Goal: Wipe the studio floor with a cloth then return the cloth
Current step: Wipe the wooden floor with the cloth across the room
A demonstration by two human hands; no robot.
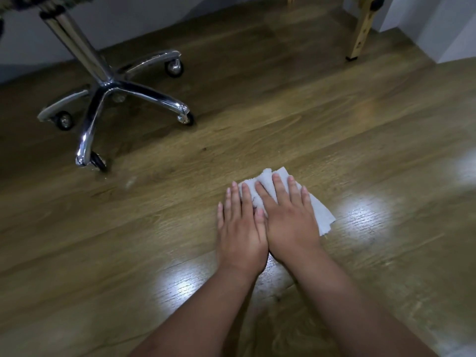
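Observation:
A white cloth (323, 215) lies flat on the brown wooden floor (283, 119), mostly covered by my hands. My right hand (289, 217) presses on it with straight, spread fingers. Beside it, my left hand (240, 228) lies flat with straight fingers, its inner fingers on the cloth's left edge and its outer fingers on the bare floor. The two hands touch side by side. Only the cloth's far corner and right side show.
A chrome five-legged chair base (110, 86) on castors stands to the far left. A light wooden furniture leg (360, 29) stands at the far right, by a white wall (450, 27). Bright light reflections shine on the floor near my arms.

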